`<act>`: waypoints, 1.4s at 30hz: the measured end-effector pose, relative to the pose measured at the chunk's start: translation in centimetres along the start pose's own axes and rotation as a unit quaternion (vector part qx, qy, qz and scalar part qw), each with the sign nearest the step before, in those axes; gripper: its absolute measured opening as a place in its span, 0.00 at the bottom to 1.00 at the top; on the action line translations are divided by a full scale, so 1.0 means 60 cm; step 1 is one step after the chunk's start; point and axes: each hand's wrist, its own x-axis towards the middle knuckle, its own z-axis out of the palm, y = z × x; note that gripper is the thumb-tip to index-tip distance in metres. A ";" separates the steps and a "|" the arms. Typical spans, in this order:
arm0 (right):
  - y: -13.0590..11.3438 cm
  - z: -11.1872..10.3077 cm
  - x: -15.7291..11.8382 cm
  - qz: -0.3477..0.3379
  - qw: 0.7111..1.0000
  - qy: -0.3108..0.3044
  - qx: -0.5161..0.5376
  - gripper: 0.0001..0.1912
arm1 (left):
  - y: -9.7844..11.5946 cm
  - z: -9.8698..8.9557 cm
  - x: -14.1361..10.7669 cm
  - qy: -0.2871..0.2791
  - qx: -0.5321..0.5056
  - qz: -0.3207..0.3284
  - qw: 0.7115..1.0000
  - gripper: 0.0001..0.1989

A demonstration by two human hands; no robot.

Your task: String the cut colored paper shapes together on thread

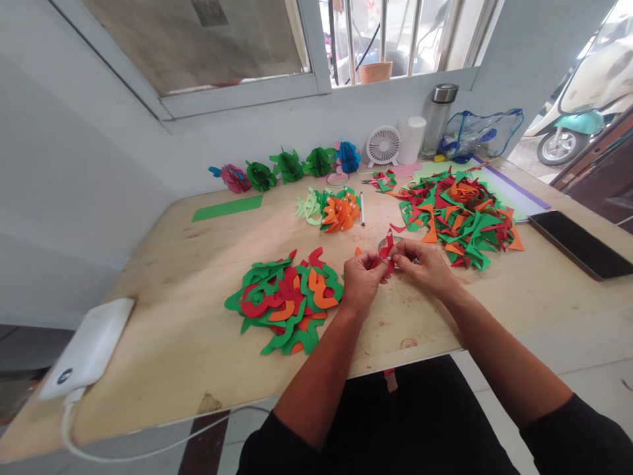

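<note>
A small red paper cutout point(389, 243) is pinched between my two hands over the middle of the table. My left hand point(363, 277) has thumb and fingers closed on its left side. Closed on the right side of the same piece is my right hand point(420, 264). A round metal object point(383, 243) shows partly behind the fingers; its kind is hidden. Left of my left hand lies a heap of curved red, green and orange paper pieces point(289, 297). Beyond my right hand is a larger pile of pointed paper scraps point(459, 211).
Folded paper shapes point(287, 166), a white fan point(384, 145) and a glass bottle point(438, 119) stand along the wall. A pen point(362, 208) lies beside orange and green cutouts point(340, 211). A phone point(583, 243) is at right, a white power bank point(89, 346) with cable at left.
</note>
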 end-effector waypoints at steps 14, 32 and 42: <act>0.005 -0.003 0.002 0.019 0.989 0.097 0.105 0.07 | 0.014 0.005 -0.001 0.022 -0.021 -0.021 0.999 0.06; 0.015 0.000 0.006 0.100 0.983 -0.027 0.153 0.08 | 0.003 -0.001 -0.004 -0.045 0.019 0.034 0.998 0.12; 0.014 -0.003 0.007 0.097 0.988 0.006 0.122 0.07 | 0.006 -0.002 -0.003 -0.046 -0.057 -0.009 0.997 0.17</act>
